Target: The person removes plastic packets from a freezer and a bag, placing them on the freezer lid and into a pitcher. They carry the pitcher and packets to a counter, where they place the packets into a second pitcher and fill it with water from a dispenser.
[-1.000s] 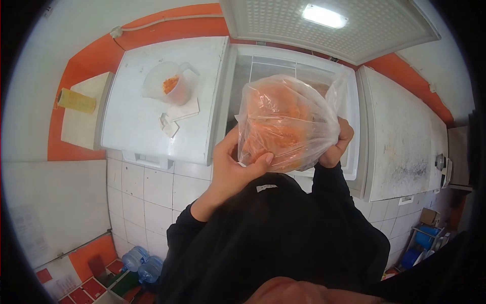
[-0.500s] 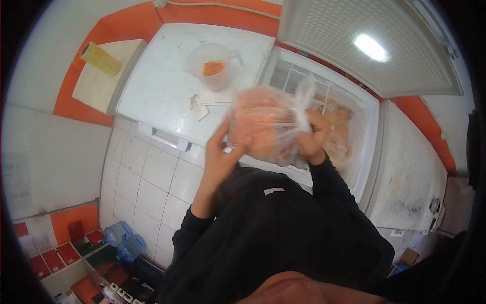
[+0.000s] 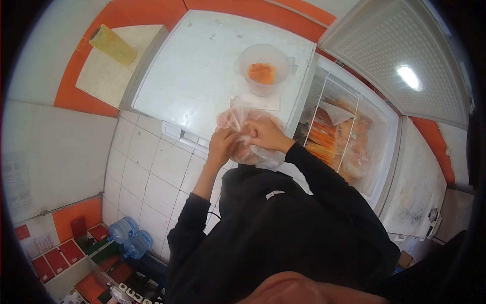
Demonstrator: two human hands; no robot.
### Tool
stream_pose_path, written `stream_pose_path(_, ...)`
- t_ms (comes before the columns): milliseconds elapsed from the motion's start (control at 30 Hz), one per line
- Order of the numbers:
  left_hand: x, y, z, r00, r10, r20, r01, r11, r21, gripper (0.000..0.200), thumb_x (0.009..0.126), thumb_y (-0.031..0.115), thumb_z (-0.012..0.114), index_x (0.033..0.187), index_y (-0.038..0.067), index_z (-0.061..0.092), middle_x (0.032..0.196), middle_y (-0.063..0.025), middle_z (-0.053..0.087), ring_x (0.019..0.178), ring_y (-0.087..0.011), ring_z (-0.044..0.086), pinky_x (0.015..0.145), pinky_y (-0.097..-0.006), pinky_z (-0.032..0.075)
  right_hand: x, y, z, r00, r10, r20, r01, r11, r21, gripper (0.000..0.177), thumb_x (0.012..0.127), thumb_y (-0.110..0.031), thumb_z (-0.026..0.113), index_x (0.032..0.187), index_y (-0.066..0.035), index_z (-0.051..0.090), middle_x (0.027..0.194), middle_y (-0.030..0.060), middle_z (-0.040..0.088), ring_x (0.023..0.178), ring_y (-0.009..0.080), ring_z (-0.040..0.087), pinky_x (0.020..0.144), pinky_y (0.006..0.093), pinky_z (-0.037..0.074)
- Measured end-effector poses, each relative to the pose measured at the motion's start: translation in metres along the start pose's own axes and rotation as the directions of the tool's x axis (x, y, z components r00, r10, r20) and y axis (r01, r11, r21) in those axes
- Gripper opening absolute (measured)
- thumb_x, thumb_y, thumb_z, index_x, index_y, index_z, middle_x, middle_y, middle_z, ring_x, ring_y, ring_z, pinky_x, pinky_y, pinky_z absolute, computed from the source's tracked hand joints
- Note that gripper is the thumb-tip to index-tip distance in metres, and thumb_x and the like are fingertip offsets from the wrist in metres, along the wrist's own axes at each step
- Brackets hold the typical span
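Note:
A clear plastic bag point(image 3: 273, 156) with pinkish-orange contents rests at the front edge of the white freezer lid point(image 3: 187, 66). My left hand point(image 3: 221, 145) is closed on the bag's left side. Close beside it, my right hand point(image 3: 267, 134) pinches the gathered plastic at the top of the bag. Just behind the bag lies a white paper point(image 3: 263, 101). A translucent jug point(image 3: 261, 87) with something orange inside stands at the back of the lid.
To the right is an open chest freezer point(image 3: 387, 137) with a wire divider and bagged orange food point(image 3: 324, 139). Its raised lid point(image 3: 385, 45) leans behind. A yellow roll point(image 3: 112, 44) lies on a surface at the left. Blue water bottles point(image 3: 137, 245) stand on the floor.
The bag has come down from in front of me onto the lid's edge. My right hand has moved left, close to my left hand. The view has shifted, showing more of the open freezer.

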State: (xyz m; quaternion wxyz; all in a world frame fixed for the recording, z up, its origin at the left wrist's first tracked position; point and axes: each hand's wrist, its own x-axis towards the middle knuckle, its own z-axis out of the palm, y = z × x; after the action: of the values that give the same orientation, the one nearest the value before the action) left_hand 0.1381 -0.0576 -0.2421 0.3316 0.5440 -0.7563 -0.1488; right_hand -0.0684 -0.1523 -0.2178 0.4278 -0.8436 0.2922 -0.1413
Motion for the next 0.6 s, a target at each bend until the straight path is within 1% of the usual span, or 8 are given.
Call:
stream_pose_path(100, 0.013, -0.004, -0.018, 0.992, 0.062, 0.111, -0.055, 0.997, -0.060, 0.034, 0.070, -0.001, 0.068, 0.102, 0.010, 0.071, 0.092, -0.0068, 0.065, 0.088, -0.0301, 0.061, 0.071, -0.0384, 0.047, -0.009, 0.002, -0.002, 0.993, -0.109, -0.035, 0.110, 0.994, 0.007, 0.032, 0.076, -0.018, 0.073, 0.107, -0.011, 0.066, 0.086, 0.0071, 0.063, 0.087, 0.0283, 0.059, 0.083, 0.0408, 0.044)
stream_pose_path(167, 0.016, -0.014, -0.026, 0.997, 0.059, 0.047, -0.053, 0.990, -0.129, 0.032, 0.069, -0.002, 0.068, 0.099, 0.009, 0.071, 0.091, -0.0078, 0.065, 0.088, -0.0303, 0.061, 0.073, -0.0385, 0.048, -0.015, 0.005, -0.015, 0.980, -0.181, -0.085, 0.175, 0.982, -0.075, 0.020, 0.079, -0.009, 0.068, 0.099, -0.009, 0.071, 0.087, 0.0088, 0.063, 0.091, 0.0298, 0.060, 0.085, 0.0409, 0.045)
stream_pose_path(233, 0.015, -0.029, -0.037, 0.999, 0.031, -0.013, -0.033, 0.987, -0.158, 0.025, 0.072, 0.000, 0.066, 0.095, 0.009, 0.070, 0.089, -0.0078, 0.064, 0.085, -0.0300, 0.060, 0.074, -0.0387, 0.048, -0.029, 0.016, -0.038, 0.982, -0.106, -0.156, 0.095, 0.992, -0.081, 0.018, 0.079, -0.008, 0.068, 0.097, -0.009, 0.072, 0.086, 0.0107, 0.062, 0.088, 0.0304, 0.060, 0.081, 0.0400, 0.046)
stream_pose_path(367, 0.011, -0.043, -0.063, 0.986, -0.099, 0.133, 0.122, 0.977, -0.177, 0.019, 0.077, 0.004, 0.070, 0.095, 0.009, 0.069, 0.092, -0.0057, 0.065, 0.089, -0.0286, 0.060, 0.078, -0.0389, 0.046, -0.065, 0.014, -0.067, 0.951, 0.178, -0.252, -0.219, 0.965, -0.142, 0.017, 0.079, -0.005, 0.068, 0.096, -0.009, 0.072, 0.085, 0.0089, 0.062, 0.084, 0.0288, 0.061, 0.074, 0.0374, 0.046)
stream_pose_path(433, 0.024, -0.019, -0.061, 0.999, -0.020, 0.037, 0.025, 0.992, -0.124, 0.021, 0.074, 0.008, 0.073, 0.095, 0.010, 0.069, 0.096, -0.0047, 0.065, 0.091, -0.0276, 0.060, 0.082, -0.0402, 0.044, -0.068, -0.004, -0.057, 0.929, 0.223, -0.295, -0.279, 0.946, -0.164, 0.021, 0.076, -0.004, 0.066, 0.095, -0.012, 0.072, 0.084, 0.0070, 0.060, 0.087, 0.0276, 0.060, 0.078, 0.0386, 0.044)
stream_pose_path(467, 0.029, -0.003, -0.058, 1.000, 0.016, -0.008, -0.017, 0.996, -0.091, 0.023, 0.072, 0.011, 0.075, 0.094, 0.011, 0.069, 0.097, -0.0041, 0.065, 0.092, -0.0271, 0.060, 0.084, -0.0408, 0.043, -0.061, -0.015, -0.048, 0.927, 0.135, -0.351, -0.220, 0.951, -0.216, 0.022, 0.076, -0.004, 0.066, 0.095, -0.012, 0.072, 0.084, 0.0060, 0.060, 0.088, 0.0269, 0.060, 0.079, 0.0386, 0.043)
stream_pose_path(533, 0.035, 0.012, -0.045, 0.999, 0.019, 0.048, -0.015, 0.996, -0.083, 0.029, 0.071, 0.015, 0.078, 0.099, 0.012, 0.070, 0.101, -0.0062, 0.064, 0.096, -0.0264, 0.060, 0.090, -0.0412, 0.041, -0.044, -0.030, -0.029, 0.915, -0.009, -0.403, -0.123, 0.945, -0.302, 0.024, 0.075, -0.004, 0.066, 0.097, -0.013, 0.071, 0.085, 0.0041, 0.061, 0.090, 0.0256, 0.060, 0.083, 0.0388, 0.041)
stream_pose_path(600, 0.039, 0.005, -0.032, 0.971, 0.047, 0.233, -0.043, 0.999, -0.019, 0.032, 0.072, 0.013, 0.077, 0.104, 0.012, 0.071, 0.097, -0.0094, 0.065, 0.095, -0.0287, 0.061, 0.088, -0.0398, 0.044, -0.039, -0.026, -0.014, 0.927, -0.073, -0.369, -0.061, 0.939, -0.339, 0.027, 0.074, -0.004, 0.066, 0.099, -0.013, 0.071, 0.087, 0.0027, 0.062, 0.092, 0.0246, 0.060, 0.086, 0.0389, 0.039)
